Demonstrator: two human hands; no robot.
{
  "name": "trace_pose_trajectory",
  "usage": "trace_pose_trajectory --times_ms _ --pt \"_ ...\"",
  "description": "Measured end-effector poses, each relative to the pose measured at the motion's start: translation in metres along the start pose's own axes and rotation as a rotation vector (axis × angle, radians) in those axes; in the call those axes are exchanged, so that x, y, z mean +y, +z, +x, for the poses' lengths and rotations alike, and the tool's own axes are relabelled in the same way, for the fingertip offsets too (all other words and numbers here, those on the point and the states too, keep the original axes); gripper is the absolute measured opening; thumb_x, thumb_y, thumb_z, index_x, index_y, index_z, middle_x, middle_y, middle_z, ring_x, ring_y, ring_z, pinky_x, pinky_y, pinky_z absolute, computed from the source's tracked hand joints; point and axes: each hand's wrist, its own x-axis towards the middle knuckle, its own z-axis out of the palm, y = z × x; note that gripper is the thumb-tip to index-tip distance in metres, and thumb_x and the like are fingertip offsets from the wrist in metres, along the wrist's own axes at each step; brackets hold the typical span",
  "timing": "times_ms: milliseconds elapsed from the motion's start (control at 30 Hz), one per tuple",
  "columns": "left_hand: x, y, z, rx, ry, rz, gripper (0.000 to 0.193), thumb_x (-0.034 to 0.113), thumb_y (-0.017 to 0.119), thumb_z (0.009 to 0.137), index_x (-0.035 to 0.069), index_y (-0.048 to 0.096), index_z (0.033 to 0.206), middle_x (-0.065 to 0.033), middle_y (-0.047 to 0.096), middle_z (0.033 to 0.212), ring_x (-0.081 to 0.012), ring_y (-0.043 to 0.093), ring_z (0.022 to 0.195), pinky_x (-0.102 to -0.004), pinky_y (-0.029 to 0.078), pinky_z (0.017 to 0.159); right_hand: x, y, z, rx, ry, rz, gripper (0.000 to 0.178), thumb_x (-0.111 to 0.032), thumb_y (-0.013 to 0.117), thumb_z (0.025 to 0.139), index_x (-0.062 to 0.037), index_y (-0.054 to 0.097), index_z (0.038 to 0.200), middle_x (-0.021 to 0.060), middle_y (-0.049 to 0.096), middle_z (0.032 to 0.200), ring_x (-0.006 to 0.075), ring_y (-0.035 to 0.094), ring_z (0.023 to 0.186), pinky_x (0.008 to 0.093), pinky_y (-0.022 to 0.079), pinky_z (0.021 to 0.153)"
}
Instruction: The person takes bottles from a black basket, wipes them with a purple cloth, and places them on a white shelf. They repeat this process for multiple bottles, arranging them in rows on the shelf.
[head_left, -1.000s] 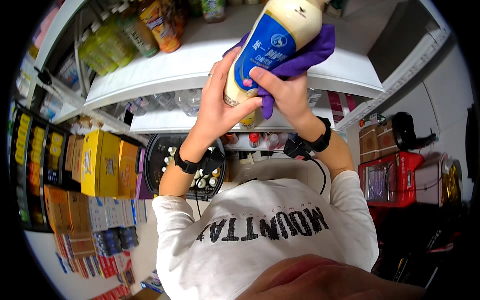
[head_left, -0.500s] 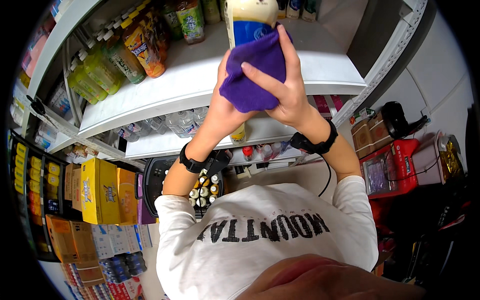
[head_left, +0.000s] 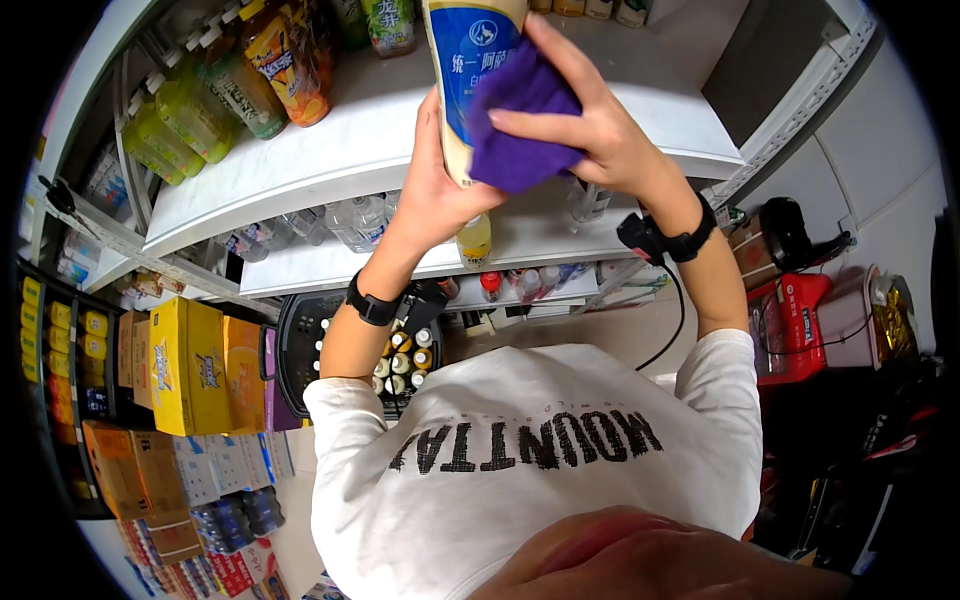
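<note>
A cream bottle with a blue label (head_left: pixel 462 75) is held up in front of the upper shelf, its top cut off by the picture's edge. My left hand (head_left: pixel 445 195) is closed round the bottle's lower left side and base. In my right hand (head_left: pixel 610 135) is a purple cloth (head_left: pixel 528 125), gripped between thumb and fingers and lying against the bottle's right side. The cloth covers part of the label. Both wrists wear black bands.
Green and orange drink bottles (head_left: pixel 285 65) stand on the upper left shelf (head_left: pixel 350 130). Clear bottles (head_left: pixel 355 225) and a yellow one (head_left: pixel 474 240) sit lower. A black basket of bottles (head_left: pixel 300 345) and a yellow carton (head_left: pixel 187 365) are at lower left.
The cloth has shifted right and off the front of the bottle, so more of the blue label shows. My right hand has moved right, and the bottle now sits lower in view.
</note>
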Motion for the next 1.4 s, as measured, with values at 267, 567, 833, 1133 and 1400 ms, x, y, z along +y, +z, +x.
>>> trace_pose_trajectory --times_ms 267,567,833,1133,1400 --pt "0.007 -0.002 0.004 0.009 -0.168 0.013 0.099 0.011 0.084 0.081 0.0 0.022 0.157 -0.0122 0.048 0.139 -0.0197 0.052 0.125 -0.0349 0.046 0.106 0.067 -0.036 -0.024 -0.418 0.284 -0.473 0.047 -0.008 0.071 0.086 -0.0146 0.067 0.132 0.0125 0.06 0.142 0.0352 0.062 0.121 0.0419 0.051 0.103" --pt "-0.009 0.011 0.026 -0.02 -0.15 -0.031 0.091 0.015 0.084 0.082 -0.002 0.029 0.152 -0.0142 0.055 0.134 -0.0208 0.056 0.123 -0.0361 0.045 0.107 0.01 -0.1 0.091 -0.273 0.789 0.264 0.037 -0.027 0.07 0.097 -0.0041 0.066 0.126 0.0113 0.069 0.108 0.0174 0.064 0.093 0.0317 0.052 0.082" --pt "-0.038 0.014 0.038 -0.093 -0.069 0.167 0.095 0.02 0.086 0.082 -0.002 0.027 0.154 -0.0166 0.055 0.136 -0.023 0.057 0.124 -0.0382 0.046 0.108 0.038 -0.081 0.106 -0.153 0.69 0.366 0.029 -0.029 0.078 0.093 -0.002 0.067 0.09 -0.0008 0.065 0.077 0.0062 0.059 0.071 0.0239 0.047 0.061" --pt "-0.058 -0.046 0.041 -0.071 -0.097 0.677 0.075 0.04 0.075 0.092 -0.003 0.047 0.147 -0.0226 0.064 0.129 -0.0364 0.06 0.12 -0.0429 0.047 0.103 0.117 -0.12 0.092 0.058 0.871 -0.082 0.045 -0.032 0.075 0.092 0.0074 0.071 0.113 0.0105 0.071 0.079 0.0148 0.064 0.066 0.0312 0.051 0.059" --pt "-0.058 -0.05 0.036 -0.044 -0.206 0.652 0.048 0.028 0.076 0.093 0.002 0.062 0.131 -0.0124 0.07 0.114 -0.0175 0.065 0.088 -0.0314 0.052 0.08 0.241 -0.147 0.05 0.055 0.771 -0.511 0.065 -0.045 0.076 0.087 0.0092 0.066 0.121 0.0227 0.073 0.1 0.0304 0.071 0.088 0.0395 0.057 0.079"
